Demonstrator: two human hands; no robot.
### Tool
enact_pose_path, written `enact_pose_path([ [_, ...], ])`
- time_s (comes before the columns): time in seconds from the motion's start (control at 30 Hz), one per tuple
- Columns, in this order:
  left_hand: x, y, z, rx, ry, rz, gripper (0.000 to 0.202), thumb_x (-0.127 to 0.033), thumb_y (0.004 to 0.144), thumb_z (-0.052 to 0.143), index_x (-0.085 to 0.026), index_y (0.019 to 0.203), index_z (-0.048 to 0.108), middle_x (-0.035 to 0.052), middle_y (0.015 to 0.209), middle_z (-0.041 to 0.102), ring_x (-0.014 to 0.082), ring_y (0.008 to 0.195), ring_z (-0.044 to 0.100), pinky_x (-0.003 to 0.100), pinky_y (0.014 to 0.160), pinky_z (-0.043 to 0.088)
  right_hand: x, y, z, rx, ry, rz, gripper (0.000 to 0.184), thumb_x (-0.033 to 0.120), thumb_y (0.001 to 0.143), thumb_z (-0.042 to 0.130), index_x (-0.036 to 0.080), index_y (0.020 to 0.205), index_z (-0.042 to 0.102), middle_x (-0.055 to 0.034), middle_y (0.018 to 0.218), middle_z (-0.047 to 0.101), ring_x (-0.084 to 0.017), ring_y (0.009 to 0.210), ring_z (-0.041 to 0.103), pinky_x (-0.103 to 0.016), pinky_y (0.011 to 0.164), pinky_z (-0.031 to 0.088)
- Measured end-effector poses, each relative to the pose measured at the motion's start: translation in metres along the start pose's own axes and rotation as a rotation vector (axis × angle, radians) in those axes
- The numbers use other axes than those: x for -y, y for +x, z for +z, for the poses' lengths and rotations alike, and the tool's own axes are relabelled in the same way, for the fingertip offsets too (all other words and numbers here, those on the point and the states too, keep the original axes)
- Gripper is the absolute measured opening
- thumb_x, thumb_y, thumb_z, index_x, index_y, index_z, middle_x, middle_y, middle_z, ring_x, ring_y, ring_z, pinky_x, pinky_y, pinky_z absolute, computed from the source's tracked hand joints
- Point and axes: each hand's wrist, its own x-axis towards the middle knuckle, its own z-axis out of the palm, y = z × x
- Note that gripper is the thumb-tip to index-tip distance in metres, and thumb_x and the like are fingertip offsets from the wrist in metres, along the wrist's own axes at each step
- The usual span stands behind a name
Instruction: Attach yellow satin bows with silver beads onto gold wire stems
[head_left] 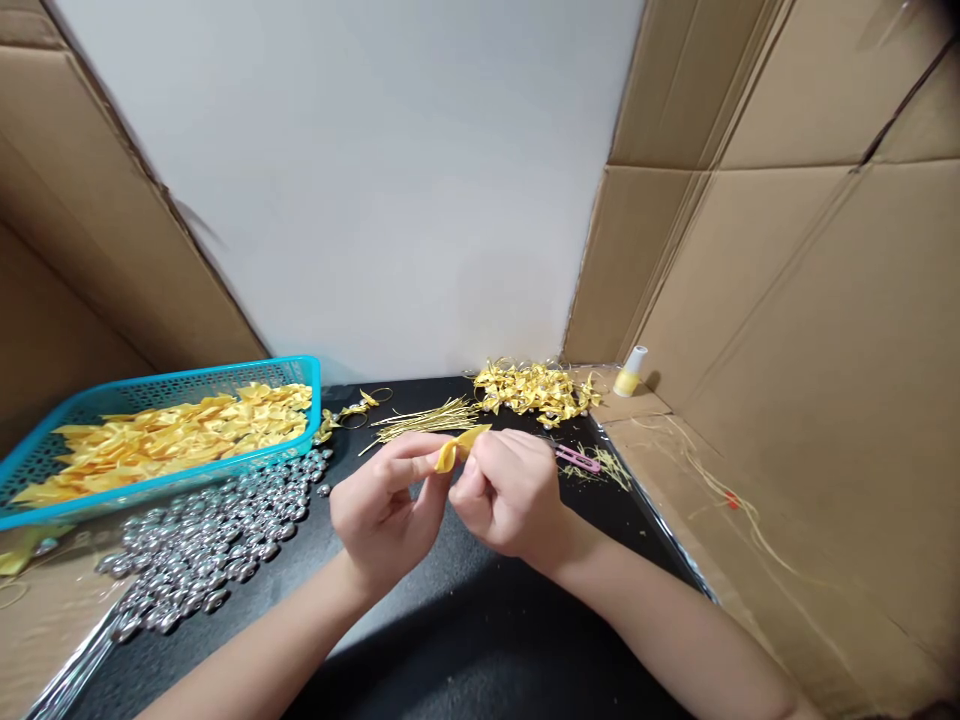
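Over the black work surface (pixel 465 620) my two hands meet at a small piece of folded yellow ribbon (pixel 454 452). My left hand (pixel 391 500) pinches its left end between thumb and fingertips. Curled fingers of my right hand (pixel 514 490) grip the other end, and they hide part of it. Just behind the hands lies a bundle of gold wire ties (pixel 427 418). Close to my right hand is a tool with a pink handle (pixel 579 459), its other end hidden behind that hand.
At left, a turquoise basket (pixel 316 395) holds many yellow ribbon pieces (pixel 195 435). Silver beads (pixel 217 535) are spread in front of it. Finished-looking yellow bows (pixel 532 388) are heaped at the back, near a white-and-yellow spool (pixel 631 372). Cardboard walls (pixel 810 330) stand on both sides.
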Motion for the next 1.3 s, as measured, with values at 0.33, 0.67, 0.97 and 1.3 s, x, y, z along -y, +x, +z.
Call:
enact_pose_path([
  [0.33,-0.006,0.016,-0.007,0.141,0.094,0.185,0.021,-0.003,0.080,0.061,-0.015,0.096,0.061,0.0095,0.089,0.072,0.0166,0.075,0.067,0.029,0.060,0.057,0.002,-0.003,0.001,-0.002,-0.098,-0.039,0.029,0.015,0.086,0.034,0.023,0.059,0.030,0.0043,0.047,0.037,-0.010,0.044,0.036,-0.026,0.049,0.030],
  [0.67,-0.011,0.021,-0.007,0.172,0.080,0.209,0.020,-0.010,0.083,0.064,-0.017,0.101,0.062,0.0083,0.083,0.072,0.0169,0.071,0.067,0.029,0.058,0.057,0.003,-0.009,0.005,-0.067,-0.099,-0.065,0.030,0.018,0.092,0.032,0.023,0.062,0.032,0.0034,0.050,0.039,-0.012,0.046,0.037,-0.028,0.049,0.028],
  [0.97,-0.012,0.019,-0.004,0.143,0.093,0.230,0.018,-0.007,0.083,0.061,-0.015,0.099,0.061,0.0081,0.082,0.072,0.0165,0.071,0.067,0.029,0.057,0.057,0.005,-0.009,0.005,0.019,-0.157,-0.048,0.030,0.019,0.091,0.030,0.022,0.062,0.035,0.0016,0.052,0.042,-0.012,0.048,0.040,-0.028,0.051,0.031],
  [1.3,0.001,0.026,-0.026,0.257,0.291,0.456,0.011,-0.005,0.077,0.066,-0.015,0.078,0.061,0.0152,0.101,0.074,0.0226,0.084,0.070,0.033,0.061,0.060,0.000,-0.004,0.000,0.102,0.134,0.016,0.021,0.019,0.085,0.030,0.021,0.067,0.041,-0.0002,0.057,0.048,-0.014,0.053,0.045,-0.029,0.056,0.036],
])
